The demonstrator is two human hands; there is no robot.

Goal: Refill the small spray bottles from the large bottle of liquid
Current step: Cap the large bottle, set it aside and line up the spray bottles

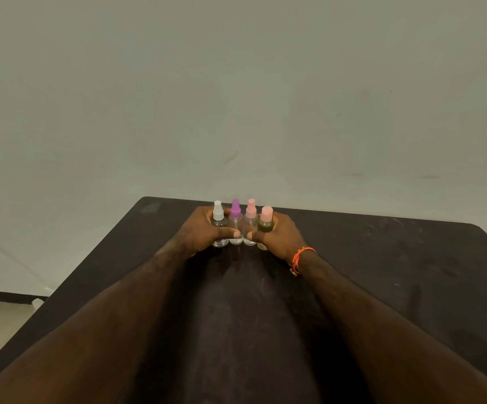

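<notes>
Four small spray bottles (242,225) stand upright, touching in a row on the tabletop (382,272), squeezed between both grips: left hand (204,231) and right hand (277,236) curl round the end bottles.

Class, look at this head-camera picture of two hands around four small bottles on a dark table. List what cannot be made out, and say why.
- Lower bodies of the white-capped clear bottle and the dark olive bottle with a flat pink cap: covered by the left hand and right hand.
- Liquid levels in the purple-capped and pink-capped clear bottles: too small.
- Large bottle: outside the head view.
</notes>
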